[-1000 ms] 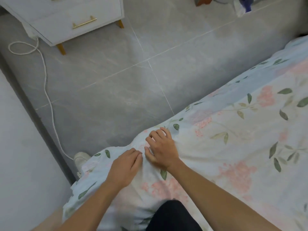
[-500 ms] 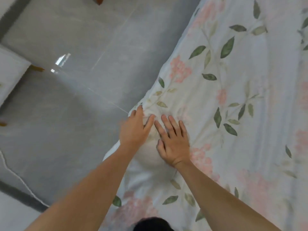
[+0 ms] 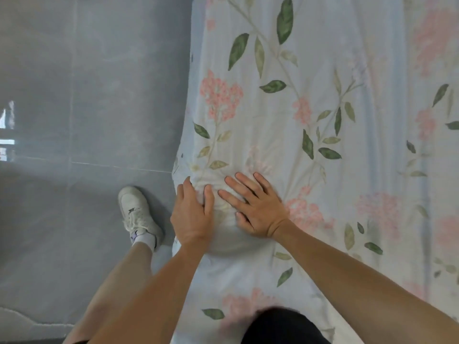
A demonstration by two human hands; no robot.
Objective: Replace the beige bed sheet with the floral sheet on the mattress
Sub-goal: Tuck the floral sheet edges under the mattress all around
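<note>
The floral sheet [image 3: 310, 108], white with pink blossoms and green leaves, covers the mattress across the right two thirds of the view. Its left edge drops toward the floor. My left hand [image 3: 192, 216] lies at that edge with fingers straight, pressing on the bunched fabric. My right hand [image 3: 255, 204] lies flat beside it, fingers spread on the sheet. Small wrinkles gather between the two hands. No beige sheet shows.
Grey tiled floor [image 3: 87, 108] fills the left side. My left leg and white sneaker [image 3: 139, 212] stand close to the bed's edge. A dark clothed knee [image 3: 280, 326] rests on the bed at the bottom. A pale rug corner [image 3: 22, 321] sits at bottom left.
My view swung from the floor and nightstand toward the bed. Both hands went from bunching the sheet with curled fingers to lying flat on it at the edge.
</note>
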